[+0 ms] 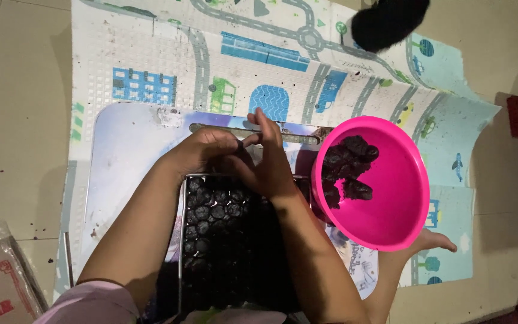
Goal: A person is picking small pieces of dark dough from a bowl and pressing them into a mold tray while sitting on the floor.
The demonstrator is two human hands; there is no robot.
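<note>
A play mat (151, 54) with roads covers the floor under everything. To the right of the fingers stands a pink bowl (391, 198) with dark lumps (346, 168). Just below the fingers lies a metal tray (211, 216) full of small dark balls. The left hand (202, 150) and the right hand (268, 162) meet, fingers closed together on a small dark piece (242, 144).

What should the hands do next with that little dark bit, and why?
Probably set the small dark piece down in the metal tray. Both hands, left hand and right hand, pinch it just above the tray's far end, where rows of dark balls already sit, while more dark dough waits in the pink bowl.
</note>
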